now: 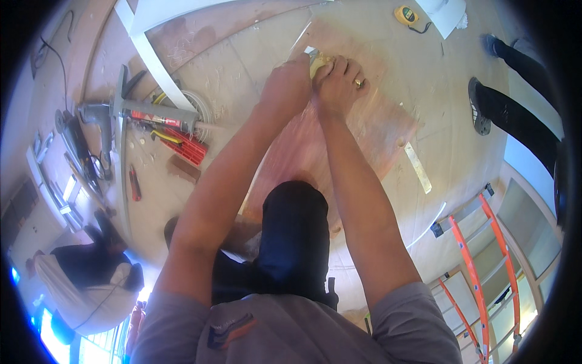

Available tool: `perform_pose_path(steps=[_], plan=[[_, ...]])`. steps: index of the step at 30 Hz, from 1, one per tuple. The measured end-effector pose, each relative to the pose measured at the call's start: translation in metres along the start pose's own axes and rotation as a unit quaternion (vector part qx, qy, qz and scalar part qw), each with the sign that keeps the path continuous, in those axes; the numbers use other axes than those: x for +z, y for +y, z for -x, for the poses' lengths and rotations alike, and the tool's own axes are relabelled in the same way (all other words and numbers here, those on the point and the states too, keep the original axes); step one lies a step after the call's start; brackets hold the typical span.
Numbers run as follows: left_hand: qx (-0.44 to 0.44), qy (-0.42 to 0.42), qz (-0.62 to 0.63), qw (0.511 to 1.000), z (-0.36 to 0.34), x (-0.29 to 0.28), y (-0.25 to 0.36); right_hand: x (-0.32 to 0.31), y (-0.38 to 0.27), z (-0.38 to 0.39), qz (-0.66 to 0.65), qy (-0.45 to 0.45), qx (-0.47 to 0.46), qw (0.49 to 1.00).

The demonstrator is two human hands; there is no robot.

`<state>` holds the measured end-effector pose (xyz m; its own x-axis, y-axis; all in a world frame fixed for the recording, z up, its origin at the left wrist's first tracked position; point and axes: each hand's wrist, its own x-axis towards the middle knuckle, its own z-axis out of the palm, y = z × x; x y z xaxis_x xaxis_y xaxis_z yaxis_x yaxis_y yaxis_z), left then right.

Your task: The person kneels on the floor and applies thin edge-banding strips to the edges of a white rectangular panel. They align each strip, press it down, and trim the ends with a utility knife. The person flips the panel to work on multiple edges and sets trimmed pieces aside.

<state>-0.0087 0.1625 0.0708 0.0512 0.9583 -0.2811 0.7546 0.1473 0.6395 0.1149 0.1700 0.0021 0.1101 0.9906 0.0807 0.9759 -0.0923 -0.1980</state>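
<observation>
At the far end of a reddish wooden board (273, 173), both hands are closed around a small yellow and metal tool (317, 64), whose exact kind I cannot make out. My left hand (290, 82) grips it from the left, my right hand (338, 85), with a ring, from the right. The tool is partly hidden by my fingers. My knee in dark trousers rests on the board's near part.
At left lie a caulking gun (154, 115), power tool (97, 121), red plastic item (188, 150) and coiled cable. A tape measure (405, 15) is at top. Other people's legs (515, 127) are at right, a person (85, 267) at lower left, an orange ladder (485, 255) lower right.
</observation>
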Motion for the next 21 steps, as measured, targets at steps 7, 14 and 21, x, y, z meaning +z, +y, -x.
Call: perform_pose_path(steps=[7, 14, 21], plan=[[0.0, 0.012, -0.018, 1.0, 0.005, 0.005, -0.004, 0.004, -0.001, -0.002, -0.003, 0.003, -0.003, 1.0], [-0.048, -0.027, -0.022, 0.998, 0.058, 0.007, -0.013, 0.008, 0.0, -0.001, 0.019, 0.013, 0.0, 1.0], [-0.019, -0.006, -0.019, 1.0, 0.071, 0.009, -0.021, 0.008, 0.0, 0.0, 0.006, 0.026, -0.011, 1.0]])
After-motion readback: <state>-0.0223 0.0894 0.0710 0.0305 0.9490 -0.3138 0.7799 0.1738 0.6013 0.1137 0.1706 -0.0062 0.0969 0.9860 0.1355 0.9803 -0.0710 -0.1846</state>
